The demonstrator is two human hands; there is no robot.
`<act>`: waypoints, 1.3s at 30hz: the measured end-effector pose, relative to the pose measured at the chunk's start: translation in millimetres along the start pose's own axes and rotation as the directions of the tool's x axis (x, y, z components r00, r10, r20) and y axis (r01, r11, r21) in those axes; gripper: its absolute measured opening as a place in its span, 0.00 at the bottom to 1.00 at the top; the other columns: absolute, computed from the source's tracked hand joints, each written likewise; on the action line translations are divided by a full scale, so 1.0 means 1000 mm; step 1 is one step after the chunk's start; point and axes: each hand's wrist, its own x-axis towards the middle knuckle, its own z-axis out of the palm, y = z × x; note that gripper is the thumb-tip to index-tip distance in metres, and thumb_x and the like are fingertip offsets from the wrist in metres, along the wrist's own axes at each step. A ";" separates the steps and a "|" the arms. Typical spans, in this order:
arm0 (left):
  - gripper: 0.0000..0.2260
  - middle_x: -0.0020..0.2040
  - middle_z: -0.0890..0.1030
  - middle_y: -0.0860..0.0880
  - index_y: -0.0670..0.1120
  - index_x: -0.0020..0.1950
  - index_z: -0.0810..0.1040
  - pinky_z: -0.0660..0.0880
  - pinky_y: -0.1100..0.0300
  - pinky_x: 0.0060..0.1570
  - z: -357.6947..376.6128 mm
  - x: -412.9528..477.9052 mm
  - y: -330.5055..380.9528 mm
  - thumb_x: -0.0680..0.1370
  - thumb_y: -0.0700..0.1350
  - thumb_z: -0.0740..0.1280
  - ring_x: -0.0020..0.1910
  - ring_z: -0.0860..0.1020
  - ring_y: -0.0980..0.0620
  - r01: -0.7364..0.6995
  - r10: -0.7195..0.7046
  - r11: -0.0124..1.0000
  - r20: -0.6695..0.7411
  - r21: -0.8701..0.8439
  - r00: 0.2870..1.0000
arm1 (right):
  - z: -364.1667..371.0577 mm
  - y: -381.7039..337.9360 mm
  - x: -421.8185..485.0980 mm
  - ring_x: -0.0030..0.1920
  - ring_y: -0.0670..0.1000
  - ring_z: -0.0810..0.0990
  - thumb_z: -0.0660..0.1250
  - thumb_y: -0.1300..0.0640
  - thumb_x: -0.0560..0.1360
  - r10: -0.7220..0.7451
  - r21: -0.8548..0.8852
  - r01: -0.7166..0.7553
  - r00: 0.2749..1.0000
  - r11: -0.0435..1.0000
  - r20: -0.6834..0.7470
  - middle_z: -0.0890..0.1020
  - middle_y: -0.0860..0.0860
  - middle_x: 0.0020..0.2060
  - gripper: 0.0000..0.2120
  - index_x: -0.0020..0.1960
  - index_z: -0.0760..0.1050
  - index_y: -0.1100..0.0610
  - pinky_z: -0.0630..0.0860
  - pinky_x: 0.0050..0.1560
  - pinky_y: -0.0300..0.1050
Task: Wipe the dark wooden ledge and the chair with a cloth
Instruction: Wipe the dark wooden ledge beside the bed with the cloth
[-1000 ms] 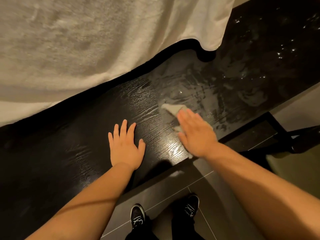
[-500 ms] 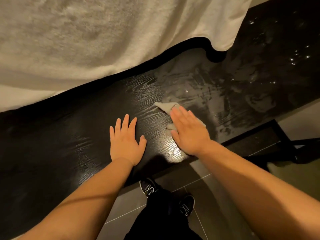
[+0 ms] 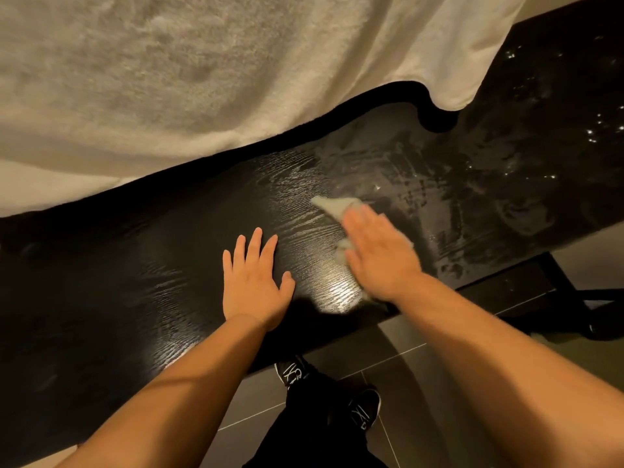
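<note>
Two hands of mine rest on the dark wooden ledge. My left hand lies flat on bare wood, fingers straight and slightly spread. Just right of it, my right hand presses a pale cloth down with straight, closed fingers; one corner pokes out beyond them. Wet streaks glisten farther right.

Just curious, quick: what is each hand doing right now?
Left hand: open, flat on the ledge.
Right hand: open, pressing the cloth onto the ledge.
</note>
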 end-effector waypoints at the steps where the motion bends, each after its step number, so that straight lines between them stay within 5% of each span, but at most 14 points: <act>1: 0.34 0.85 0.56 0.48 0.53 0.83 0.62 0.48 0.38 0.82 0.000 0.000 0.000 0.77 0.61 0.57 0.84 0.50 0.42 0.003 -0.003 1.000 0.002 -0.005 1.000 | -0.005 0.018 0.004 0.73 0.62 0.67 0.52 0.46 0.81 0.096 0.000 -0.096 0.995 0.995 -0.019 0.63 0.56 0.77 0.30 0.80 0.57 0.57 0.64 0.74 0.58; 4: 0.34 0.86 0.55 0.48 0.53 0.83 0.61 0.48 0.38 0.82 0.000 0.001 0.000 0.77 0.61 0.57 0.84 0.49 0.42 0.015 -0.015 1.000 0.012 -0.003 1.000 | -0.012 0.034 0.015 0.79 0.62 0.58 0.50 0.45 0.83 0.270 -0.001 -0.270 0.962 0.963 -0.029 0.60 0.58 0.79 0.32 0.81 0.55 0.61 0.60 0.77 0.61; 6: 0.34 0.86 0.55 0.49 0.54 0.83 0.61 0.47 0.39 0.82 0.000 0.001 0.000 0.77 0.62 0.57 0.85 0.49 0.43 0.018 -0.018 1.000 0.009 -0.015 1.000 | -0.009 0.007 0.019 0.79 0.61 0.58 0.50 0.44 0.83 0.264 0.032 -0.263 0.963 0.964 -0.053 0.60 0.58 0.79 0.32 0.81 0.54 0.60 0.59 0.77 0.61; 12: 0.35 0.86 0.53 0.49 0.54 0.84 0.60 0.45 0.41 0.83 -0.003 0.002 0.000 0.77 0.62 0.60 0.85 0.48 0.45 0.034 -0.034 0.997 0.011 -0.066 0.999 | 0.007 -0.027 0.003 0.82 0.57 0.56 0.58 0.44 0.82 -0.151 0.042 0.150 0.988 0.988 0.022 0.60 0.54 0.82 0.33 0.82 0.60 0.58 0.55 0.81 0.58; 16: 0.35 0.86 0.51 0.50 0.55 0.84 0.58 0.44 0.42 0.83 -0.003 0.002 0.001 0.78 0.62 0.59 0.85 0.46 0.46 0.040 -0.039 0.996 0.015 -0.075 0.999 | -0.017 0.038 0.031 0.68 0.60 0.69 0.56 0.45 0.79 0.090 0.028 -0.090 0.996 0.996 -0.005 0.67 0.53 0.72 0.29 0.77 0.60 0.55 0.70 0.68 0.62; 20: 0.34 0.86 0.51 0.50 0.56 0.84 0.58 0.43 0.43 0.83 -0.002 0.001 0.000 0.78 0.62 0.60 0.85 0.45 0.47 0.040 -0.039 0.995 0.015 -0.088 0.999 | -0.027 0.030 0.035 0.71 0.61 0.66 0.52 0.45 0.80 0.248 -0.019 -0.250 0.966 0.968 -0.077 0.68 0.57 0.71 0.28 0.74 0.64 0.61 0.67 0.70 0.61; 27: 0.39 0.86 0.48 0.49 0.54 0.85 0.55 0.43 0.46 0.83 -0.006 0.002 0.000 0.76 0.63 0.61 0.85 0.45 0.49 0.099 -0.099 0.980 0.008 -0.171 0.995 | -0.009 -0.001 0.018 0.82 0.56 0.55 0.53 0.41 0.83 -0.127 0.026 0.126 0.990 0.992 0.063 0.59 0.53 0.82 0.34 0.83 0.54 0.56 0.55 0.81 0.58; 30: 0.38 0.86 0.48 0.49 0.54 0.85 0.55 0.42 0.45 0.83 -0.005 0.003 0.002 0.77 0.64 0.61 0.85 0.44 0.49 0.129 -0.130 0.980 0.004 -0.152 0.992 | -0.020 0.036 0.040 0.76 0.56 0.63 0.56 0.44 0.81 0.024 0.057 -0.023 1.000 0.998 -0.009 0.65 0.52 0.76 0.31 0.81 0.54 0.52 0.63 0.77 0.61; 34: 0.37 0.87 0.47 0.48 0.54 0.86 0.53 0.41 0.43 0.83 -0.003 0.003 0.002 0.79 0.64 0.59 0.85 0.43 0.48 0.120 -0.119 0.989 0.012 -0.089 0.993 | -0.024 0.025 0.056 0.77 0.63 0.61 0.51 0.43 0.82 0.277 -0.001 -0.277 0.960 0.961 -0.043 0.64 0.59 0.77 0.32 0.79 0.59 0.61 0.62 0.75 0.60; 39: 0.37 0.87 0.46 0.47 0.53 0.86 0.53 0.42 0.43 0.83 -0.002 0.004 0.002 0.79 0.64 0.58 0.85 0.42 0.47 0.117 -0.117 0.991 0.012 -0.064 0.993 | -0.002 -0.038 0.028 0.81 0.58 0.58 0.52 0.44 0.82 -0.132 0.005 0.132 0.991 0.991 -0.002 0.62 0.56 0.81 0.32 0.82 0.60 0.60 0.56 0.80 0.56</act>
